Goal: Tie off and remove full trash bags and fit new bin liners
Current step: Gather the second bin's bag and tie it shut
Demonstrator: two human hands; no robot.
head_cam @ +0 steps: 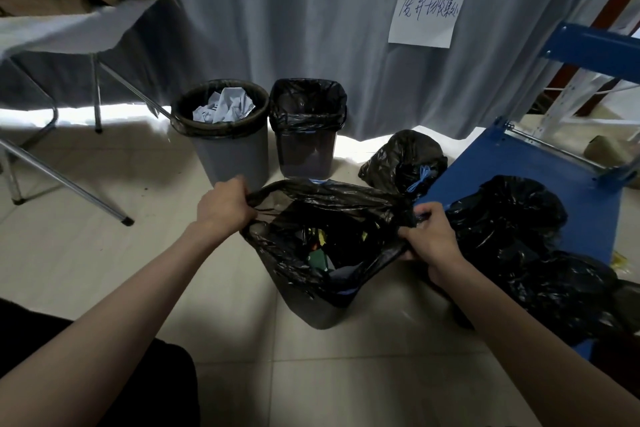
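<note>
A black trash bag (346, 199) sits in a grey bin (320, 314) on the floor just in front of me, its mouth stretched wide with colourful rubbish inside. My left hand (227, 206) grips the bag's left rim. My right hand (429, 236) grips the right rim, fingers curled round the bunched plastic. Behind stand a round grey bin (232, 152) with a black liner and crumpled paper, and a square dark bin (308, 149) with a black liner that looks empty.
A tied black bag (405, 163) with blue drawstring lies on the floor by the curtain. More full black bags (512, 218) rest on a blue flat cart (512, 156) at right. A folding table (65, 28) with cardboard boxes stands at left; a blue shelving rack at right.
</note>
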